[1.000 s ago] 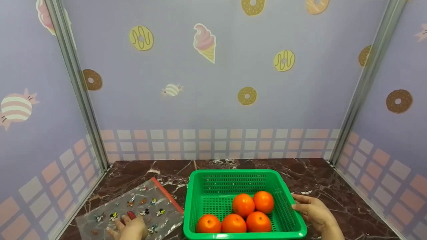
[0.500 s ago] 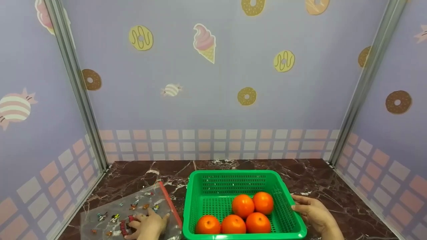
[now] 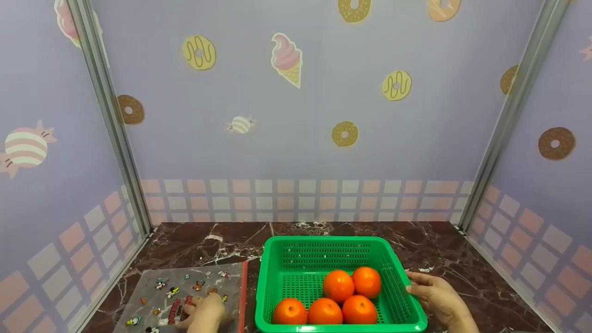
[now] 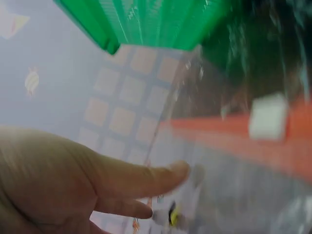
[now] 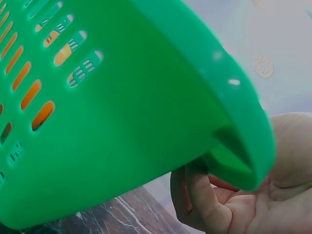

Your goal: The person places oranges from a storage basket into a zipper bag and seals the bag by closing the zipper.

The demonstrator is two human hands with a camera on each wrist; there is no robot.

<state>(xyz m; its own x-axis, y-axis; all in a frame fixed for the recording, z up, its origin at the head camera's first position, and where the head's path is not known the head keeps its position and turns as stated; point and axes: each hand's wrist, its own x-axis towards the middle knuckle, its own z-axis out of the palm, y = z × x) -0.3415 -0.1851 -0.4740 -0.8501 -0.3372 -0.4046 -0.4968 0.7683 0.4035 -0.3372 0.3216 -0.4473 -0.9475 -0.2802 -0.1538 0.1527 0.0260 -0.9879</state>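
On the left of the table lies a clear plastic zip bag (image 3: pixel 152 282) printed with small cartoon figures and red lettering. A red seal strip (image 3: pixel 243 296) runs along its right edge. My left hand (image 3: pixel 206 314) rests on the bag; the left wrist view shows its thumb (image 4: pixel 146 180) stretched out over the blurred plastic. A white slider (image 4: pixel 269 117) sits on the strip there. To the right, my right hand (image 3: pixel 437 300) holds the right side of a green basket (image 3: pixel 323 239), its fingers (image 5: pixel 202 195) curled under the rim. Several oranges (image 3: pixel 338 286) lie inside the basket.
The dark marbled table (image 3: pixel 185 240) is bounded by a patterned back wall (image 3: pixel 296 157) and side walls. Metal posts (image 3: pixel 115 138) stand at both rear corners. The bag's strip edge lies close beside the basket's left side.
My left hand has moved right across the bag. The bag has turned, so its red strip now runs nearly straight toward me. My right hand and the basket have stayed put.
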